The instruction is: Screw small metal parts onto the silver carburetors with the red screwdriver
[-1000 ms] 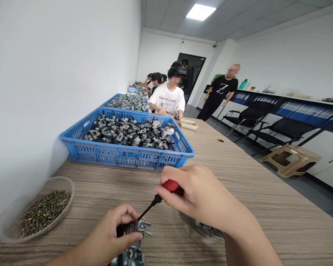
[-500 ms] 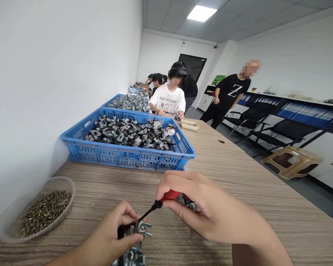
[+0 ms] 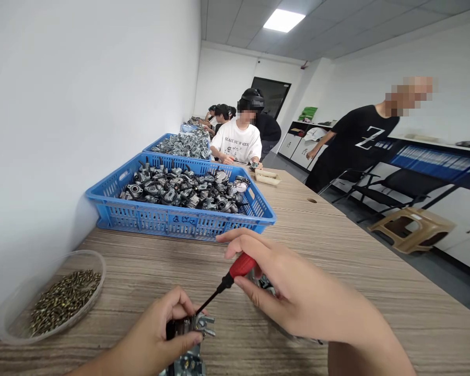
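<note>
My left hand (image 3: 168,324) is closed around a metal carburetor (image 3: 190,360), thumb on the near side and fingers on the far side. In my right hand (image 3: 282,282) is a screwdriver (image 3: 241,267) with a red handle and a dark shaft, gripped between thumb and fingers, the index finger lifted off. The shaft slants down to the left, and its tip meets the top of the carburetor beside my left fingertips. What the tip sits on is too small to make out. Partly hidden behind my right hand lie more metal parts (image 3: 265,283).
A round clear tub (image 3: 104,266) of small brass-coloured screws stands at the left. Beyond my hands, a blue crate (image 3: 141,216) holds many carburetors; another blue crate (image 3: 151,147) stands behind. A co-worker (image 3: 237,138) sits near a small tray (image 3: 268,180). Another person (image 3: 356,136) is at the right.
My right fingers have loosened and spread on the red handle, showing more of it. The carburetor stays in my left hand. The person in black has moved closer and to the right.
</note>
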Demonstrator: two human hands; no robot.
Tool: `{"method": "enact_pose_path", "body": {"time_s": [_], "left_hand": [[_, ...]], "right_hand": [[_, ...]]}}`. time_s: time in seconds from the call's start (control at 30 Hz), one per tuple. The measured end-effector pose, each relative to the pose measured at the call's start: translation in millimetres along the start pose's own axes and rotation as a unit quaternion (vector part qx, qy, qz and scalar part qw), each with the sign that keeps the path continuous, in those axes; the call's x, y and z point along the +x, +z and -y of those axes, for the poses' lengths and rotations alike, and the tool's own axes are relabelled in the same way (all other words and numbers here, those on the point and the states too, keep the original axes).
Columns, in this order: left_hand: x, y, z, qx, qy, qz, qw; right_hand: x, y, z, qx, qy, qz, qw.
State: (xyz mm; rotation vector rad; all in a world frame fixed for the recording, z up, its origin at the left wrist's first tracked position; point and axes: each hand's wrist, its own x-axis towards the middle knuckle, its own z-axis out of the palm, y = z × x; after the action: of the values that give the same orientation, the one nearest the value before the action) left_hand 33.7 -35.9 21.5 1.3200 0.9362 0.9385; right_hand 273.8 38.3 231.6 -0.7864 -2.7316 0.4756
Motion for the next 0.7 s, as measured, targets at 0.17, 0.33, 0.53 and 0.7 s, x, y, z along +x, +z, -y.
{"method": "enact_pose_path", "body": {"time_s": [0.17, 0.33, 0.53, 0.7], "left_hand": [[0, 0, -2, 0.011, 0.015, -0.002, 1.0], [0, -1, -3, 0.011, 0.006, 0.004, 1.0], [1, -2, 0, 0.019, 0.006, 0.005, 1.0], [1, -1, -2, 0.012, 0.005, 0.001, 1.0]], "right_hand": [[3, 0, -1, 0.028, -0.046, 0.015, 0.998], [11, 9, -7, -0.056, -0.015, -0.035, 0.998], [10, 9, -2, -0.062, 0.021, -0.033, 0.997], [4, 2, 3, 0.028, -0.013, 0.01, 0.999]]}}
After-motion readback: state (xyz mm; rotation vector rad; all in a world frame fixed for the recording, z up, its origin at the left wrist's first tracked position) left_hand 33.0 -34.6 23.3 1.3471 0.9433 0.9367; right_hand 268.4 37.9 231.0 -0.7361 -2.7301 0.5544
